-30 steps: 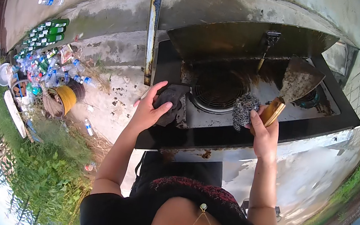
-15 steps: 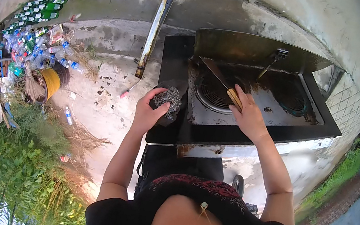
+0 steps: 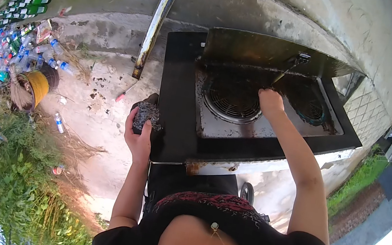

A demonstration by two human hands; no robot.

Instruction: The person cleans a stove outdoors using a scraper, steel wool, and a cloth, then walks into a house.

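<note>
My left hand (image 3: 139, 139) is wrapped round a grey steel wool scrubber (image 3: 148, 115) with black material behind it, at the left edge of the black stove (image 3: 178, 103). My right hand (image 3: 270, 102) is a closed fist over the metal top, between the left burner (image 3: 230, 105) and the right burner (image 3: 313, 110). The wooden-handled knife seen in this fist a moment ago is now hidden by the fingers or lost against the dark metal. Brown grime and rust cover the panel around both burners. A raised back panel (image 3: 250, 51) stands behind them.
A rusty metal post (image 3: 162, 17) leans left of the stove. A red-handled tool (image 3: 125, 94) lies on the concrete. Further left are piled plastic bottles (image 3: 24, 53), green bottles (image 3: 28, 3), a yellow bucket (image 3: 36, 89) and plants. A wall (image 3: 322, 29) rises behind the stove.
My left hand has moved the scrubber left, off the stove top to its edge. My right hand has moved further back over the stove and turned into a fist; the knife no longer shows clearly.
</note>
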